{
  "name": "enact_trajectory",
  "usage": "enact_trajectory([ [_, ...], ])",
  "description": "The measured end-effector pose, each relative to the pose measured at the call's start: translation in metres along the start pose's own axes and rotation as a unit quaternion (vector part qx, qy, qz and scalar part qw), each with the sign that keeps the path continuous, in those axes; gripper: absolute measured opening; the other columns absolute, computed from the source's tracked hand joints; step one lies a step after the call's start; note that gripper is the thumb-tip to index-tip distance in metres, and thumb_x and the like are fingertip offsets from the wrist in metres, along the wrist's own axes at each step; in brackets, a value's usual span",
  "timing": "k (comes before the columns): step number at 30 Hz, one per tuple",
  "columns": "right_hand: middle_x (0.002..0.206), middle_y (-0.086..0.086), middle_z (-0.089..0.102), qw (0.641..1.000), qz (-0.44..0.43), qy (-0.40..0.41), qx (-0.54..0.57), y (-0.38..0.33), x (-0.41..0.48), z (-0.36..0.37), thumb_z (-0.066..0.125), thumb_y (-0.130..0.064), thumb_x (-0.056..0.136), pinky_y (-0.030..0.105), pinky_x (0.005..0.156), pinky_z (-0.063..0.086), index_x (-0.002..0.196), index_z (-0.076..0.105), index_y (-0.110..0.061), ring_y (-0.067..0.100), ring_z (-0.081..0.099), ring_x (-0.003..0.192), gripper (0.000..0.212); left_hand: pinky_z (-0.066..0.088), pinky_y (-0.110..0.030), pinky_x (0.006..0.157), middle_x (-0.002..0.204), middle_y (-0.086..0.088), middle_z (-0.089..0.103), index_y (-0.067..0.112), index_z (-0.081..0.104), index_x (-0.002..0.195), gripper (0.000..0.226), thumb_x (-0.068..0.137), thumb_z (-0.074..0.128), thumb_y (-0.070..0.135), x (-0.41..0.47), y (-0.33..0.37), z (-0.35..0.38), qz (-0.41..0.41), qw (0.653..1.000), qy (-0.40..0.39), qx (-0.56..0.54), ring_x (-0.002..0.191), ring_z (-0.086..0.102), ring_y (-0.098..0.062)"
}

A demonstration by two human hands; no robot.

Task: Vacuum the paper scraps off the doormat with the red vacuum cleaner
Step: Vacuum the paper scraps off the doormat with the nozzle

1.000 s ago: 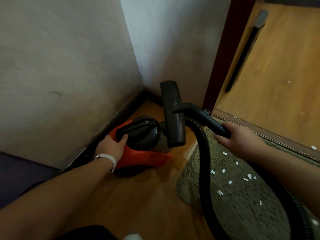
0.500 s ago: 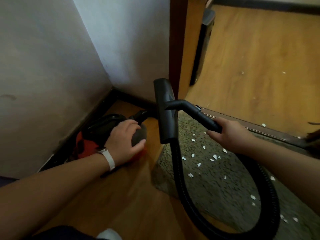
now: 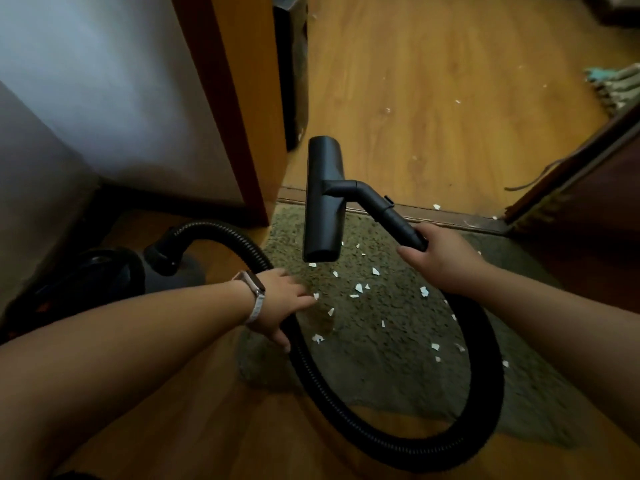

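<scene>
The red vacuum cleaner [image 3: 104, 271] sits in the dark corner at left, and only its black top shows clearly. Its black ribbed hose [image 3: 346, 414] loops over the floor and the grey-green doormat [image 3: 388, 368]. White paper scraps [image 3: 358, 288] lie scattered on the mat. My right hand [image 3: 446, 265] is shut on the black wand, holding the floor nozzle [image 3: 323, 202] lifted above the mat's far edge. My left hand [image 3: 277, 303], with a watch on the wrist, lies across the hose at the mat's left edge with its fingers stretched out and blurred.
A wooden door frame [image 3: 242, 116] and a white wall stand at left, with a black object [image 3: 294, 81] behind the frame. A threshold strip [image 3: 450, 216] borders the mat. Beyond it are wooden floor with stray scraps [image 3: 457, 101], a fringed rug [image 3: 620, 84] and a dark door [image 3: 588, 202] at right.
My left hand has come off the vacuum body and moved right onto the hose by the mat. The view has swung right toward the doorway. The nozzle remains lifted.
</scene>
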State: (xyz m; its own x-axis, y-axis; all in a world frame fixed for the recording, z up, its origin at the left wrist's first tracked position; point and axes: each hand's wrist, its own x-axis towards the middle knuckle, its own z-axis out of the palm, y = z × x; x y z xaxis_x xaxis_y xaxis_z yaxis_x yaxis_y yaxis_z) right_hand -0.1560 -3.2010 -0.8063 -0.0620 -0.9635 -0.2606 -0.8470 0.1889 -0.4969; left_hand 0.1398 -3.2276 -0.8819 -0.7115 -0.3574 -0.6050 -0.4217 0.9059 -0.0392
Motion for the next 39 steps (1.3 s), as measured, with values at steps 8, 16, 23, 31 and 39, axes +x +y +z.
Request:
enact_trajectory([
  [8,0.077,0.000,0.062,0.997,0.072,0.000,0.005,0.031,0.002,0.026,0.063,-0.045,0.090,0.029,0.057,0.044,0.091,0.056,-0.026,0.018,0.061,0.067,0.021,0.054,-0.044,0.081,0.101,-0.006,0.068,0.016,0.053,0.107,0.021,0.089,0.060,0.026,0.032,0.030,0.028,0.086,0.987,-0.082,0.108,0.089,0.066,-0.030],
  [16,0.077,0.001,0.064,0.997,0.078,-0.019,-0.015,0.055,-0.009,0.033,0.064,-0.045,0.090,0.030,0.058,0.047,0.094,0.058,-0.026,0.019,0.062,0.067,0.020,0.054,-0.037,0.077,0.090,0.003,0.068,0.025,0.056,0.094,0.045,0.079,0.049,0.067,0.011,0.013,0.006,0.061,0.993,0.095,0.029,0.082,0.066,-0.025],
  [23,0.082,-0.006,0.062,0.995,0.051,-0.053,-0.069,0.062,-0.024,0.055,0.058,-0.049,0.093,0.031,0.061,0.048,0.103,0.051,-0.034,0.015,0.060,0.070,0.020,0.051,-0.028,0.049,0.065,0.006,0.058,0.021,0.059,0.068,0.042,0.073,0.058,0.062,-0.016,-0.016,0.006,0.083,0.941,0.326,-0.035,0.056,0.059,-0.019],
  [31,0.082,-0.001,0.060,0.989,0.091,-0.050,-0.108,0.075,-0.022,0.067,0.055,-0.049,0.093,0.034,0.064,0.048,0.106,0.048,-0.029,0.023,0.061,0.073,0.025,0.050,-0.027,0.060,0.069,0.013,0.053,0.031,0.047,0.080,0.037,0.076,0.051,0.067,-0.029,-0.015,0.021,-0.085,0.977,0.179,-0.084,0.063,0.054,-0.010],
  [39,0.082,-0.001,0.061,0.982,0.079,-0.087,-0.149,0.065,-0.017,0.099,0.059,-0.043,0.087,0.032,0.065,0.048,0.101,0.055,-0.025,0.026,0.060,0.077,0.024,0.047,-0.026,0.057,0.066,0.011,0.052,0.030,0.045,0.074,0.036,0.069,0.050,0.066,-0.022,-0.019,0.039,-0.134,0.974,0.140,-0.113,0.062,0.053,-0.010],
])
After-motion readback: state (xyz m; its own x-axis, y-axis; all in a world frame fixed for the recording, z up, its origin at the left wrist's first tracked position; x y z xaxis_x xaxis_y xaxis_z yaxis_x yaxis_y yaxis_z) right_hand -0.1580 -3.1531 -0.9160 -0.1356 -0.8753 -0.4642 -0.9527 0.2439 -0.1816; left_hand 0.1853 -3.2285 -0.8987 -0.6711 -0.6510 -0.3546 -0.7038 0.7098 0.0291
